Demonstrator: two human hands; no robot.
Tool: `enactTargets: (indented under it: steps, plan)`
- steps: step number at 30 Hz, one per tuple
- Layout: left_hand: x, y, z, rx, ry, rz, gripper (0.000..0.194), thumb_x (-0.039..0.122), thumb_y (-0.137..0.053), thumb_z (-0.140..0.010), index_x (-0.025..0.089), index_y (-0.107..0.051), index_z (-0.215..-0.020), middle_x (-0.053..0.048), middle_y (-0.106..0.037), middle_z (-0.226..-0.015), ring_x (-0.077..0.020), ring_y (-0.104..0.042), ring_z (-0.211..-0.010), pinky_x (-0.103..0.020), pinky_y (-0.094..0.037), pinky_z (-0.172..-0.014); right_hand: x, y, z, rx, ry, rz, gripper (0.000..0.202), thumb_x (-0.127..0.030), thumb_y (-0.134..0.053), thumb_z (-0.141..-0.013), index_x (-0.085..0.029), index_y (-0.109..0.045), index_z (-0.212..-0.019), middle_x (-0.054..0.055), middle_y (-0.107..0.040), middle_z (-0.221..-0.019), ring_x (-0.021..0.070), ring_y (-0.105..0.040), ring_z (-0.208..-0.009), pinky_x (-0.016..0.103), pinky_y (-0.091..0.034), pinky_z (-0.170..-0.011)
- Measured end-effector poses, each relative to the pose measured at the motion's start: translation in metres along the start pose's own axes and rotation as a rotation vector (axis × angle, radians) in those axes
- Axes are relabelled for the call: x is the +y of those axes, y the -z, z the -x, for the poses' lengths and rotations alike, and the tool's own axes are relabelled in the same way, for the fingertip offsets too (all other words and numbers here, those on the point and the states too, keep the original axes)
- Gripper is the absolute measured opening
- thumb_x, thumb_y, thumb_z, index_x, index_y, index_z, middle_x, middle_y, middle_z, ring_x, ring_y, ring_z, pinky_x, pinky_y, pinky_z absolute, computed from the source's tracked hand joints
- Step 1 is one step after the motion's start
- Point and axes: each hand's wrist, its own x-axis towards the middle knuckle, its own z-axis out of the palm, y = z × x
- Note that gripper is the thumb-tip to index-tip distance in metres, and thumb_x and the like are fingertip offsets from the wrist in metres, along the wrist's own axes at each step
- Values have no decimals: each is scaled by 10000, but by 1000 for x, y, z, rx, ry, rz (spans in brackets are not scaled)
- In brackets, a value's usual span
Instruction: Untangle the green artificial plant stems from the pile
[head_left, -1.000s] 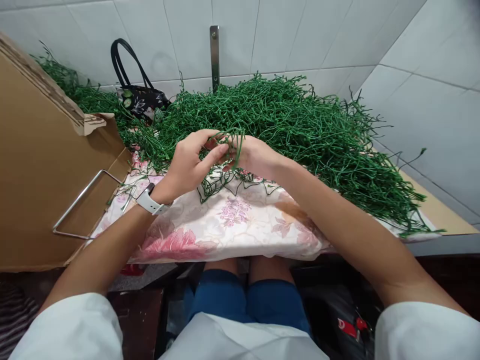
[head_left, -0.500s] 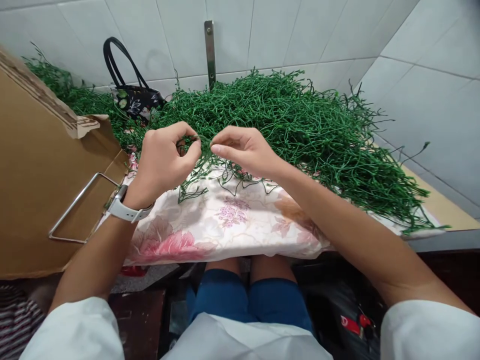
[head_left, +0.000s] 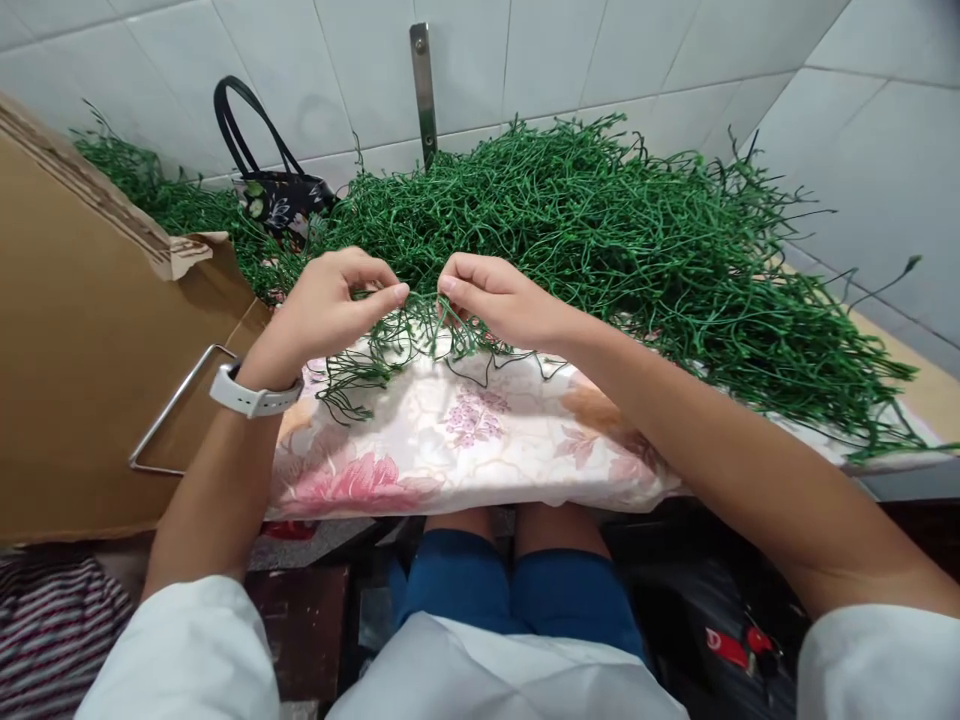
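Observation:
A large heap of thin green plastic-looking stems [head_left: 600,220] covers the back of the table, on a white floral cloth [head_left: 472,440]. My left hand [head_left: 330,300], with a white watch on the wrist, pinches green stems between thumb and fingers; some hang below it. Close on its right, my right hand [head_left: 502,295] is closed on a green stem between thumb and forefinger. The two hands are a small gap apart, over the front of the heap. A loose bunch of stems [head_left: 349,385] lies on the cloth below my left hand.
A cardboard box [head_left: 97,380] with a metal wire handle [head_left: 169,415] stands at the left. A black floral handbag [head_left: 281,200] leans by the tiled wall behind. A metal strip [head_left: 424,95] is fixed to the wall. Striped fabric [head_left: 56,630] shows at the lower left.
My hands have drawn slightly apart, and my right fingertips have closed on a stem. More stems show below my hands. The whole view has shifted slightly.

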Motion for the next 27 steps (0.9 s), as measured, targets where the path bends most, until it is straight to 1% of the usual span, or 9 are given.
enactTargets:
  steps: [3,7,11,14,16,18,22,26,27]
  plan:
    - [1,-17,2,41,-64,-60,401,567,-670,-911,200,-715,-755,-71,-696,-870,-205,-600,-851,-331,-454,-801,9,0,-1,-16,18,68,503,-664,-590,-1019,-220,-508,-800,-17,-534,-676,120,-444,-642,274,-378,-628]
    - [3,-35,4,-72,-72,144,438,578,-593,-986,180,-705,-843,-14,-614,-722,-124,-472,-656,-276,-363,-649,14,3,-2,-31,13,87,383,-476,-552,-1095,-210,-492,-826,-20,-521,-692,109,-428,-637,258,-350,-603]
    - [-3,-38,1,-343,-67,468,515,618,-731,-884,138,-688,-704,35,-445,-556,-71,-316,-532,-253,-236,-533,12,14,-1,-288,44,-1,428,-505,-549,-1094,-180,-486,-824,-37,-485,-694,78,-402,-617,230,-319,-581]
    - [-10,-37,0,-571,-48,670,565,648,-793,-812,119,-693,-639,18,-464,-518,-64,-352,-496,-247,-241,-501,8,20,1,-528,104,-104,480,-553,-541,-1082,-152,-513,-820,-30,-498,-730,64,-439,-658,212,-351,-622]
    - [-14,-37,1,-651,-71,733,590,675,-798,-793,119,-693,-626,-11,-521,-527,-82,-437,-510,-245,-314,-514,4,21,3,-623,131,-146,472,-538,-544,-1085,-137,-547,-834,-19,-524,-755,63,-474,-696,206,-383,-664]
    - [-16,-39,3,-634,-71,771,578,674,-795,-801,122,-701,-656,-31,-582,-573,-88,-487,-526,-236,-361,-519,1,19,4,-630,133,-176,453,-515,-556,-1086,-132,-561,-846,-15,-535,-764,61,-484,-707,203,-392,-670]
    - [-13,-43,2,-439,98,886,532,621,-850,-776,132,-657,-694,-2,-591,-629,-50,-461,-491,-185,-323,-443,2,21,0,-374,40,-193,424,-512,-600,-1068,-153,-540,-851,-44,-498,-704,54,-417,-609,208,-359,-589]
    - [-9,-49,-1,-353,236,1026,537,564,-923,-706,135,-602,-683,30,-559,-631,-20,-397,-464,-163,-313,-417,13,47,-9,167,31,-104,332,-456,-681,-1037,-199,-543,-876,-45,-494,-678,99,-436,-628,249,-392,-621]
    - [-9,-50,-2,-349,240,1037,524,544,-934,-696,134,-608,-696,27,-577,-655,-17,-401,-471,-164,-335,-424,16,56,-11,248,34,-68,304,-431,-667,-1048,-215,-532,-882,-34,-513,-688,115,-440,-659,261,-386,-636]
